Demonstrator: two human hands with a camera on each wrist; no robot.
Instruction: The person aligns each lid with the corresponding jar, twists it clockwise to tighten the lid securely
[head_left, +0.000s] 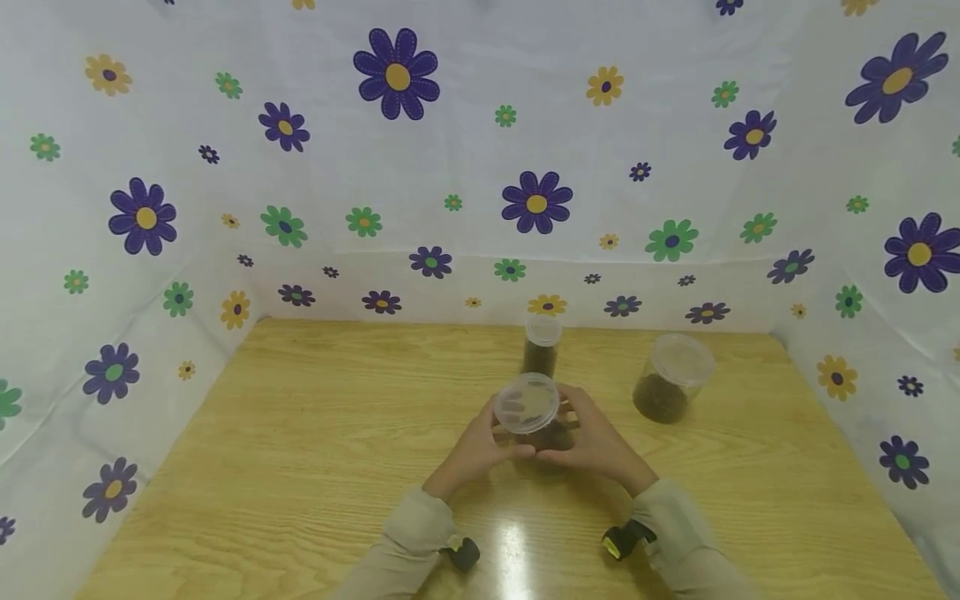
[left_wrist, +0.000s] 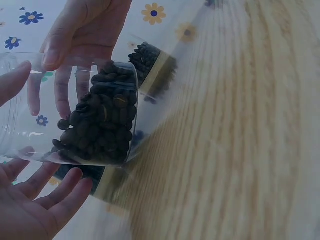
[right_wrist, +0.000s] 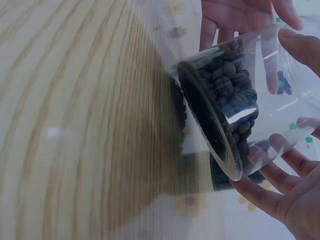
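A clear round jar [head_left: 527, 404] with a translucent lid, part filled with coffee beans [left_wrist: 102, 120], is between my two hands at the middle of the table. My left hand [head_left: 480, 446] holds it from the left and my right hand [head_left: 596, 437] from the right, both thumbs near its front. Part of the jar's underside shows in the right wrist view, and it appears tilted and raised off the wood. In the left wrist view the beans lie at the base, and the upper part of the jar has none.
Close behind the held jar stands a narrow lidded jar [head_left: 542, 346] with dark contents. A wide lidded jar [head_left: 673, 379] with dark contents stands to the right. The wooden table [head_left: 315, 442] is bordered by a white flowered cloth [head_left: 465, 150] at the back and sides.
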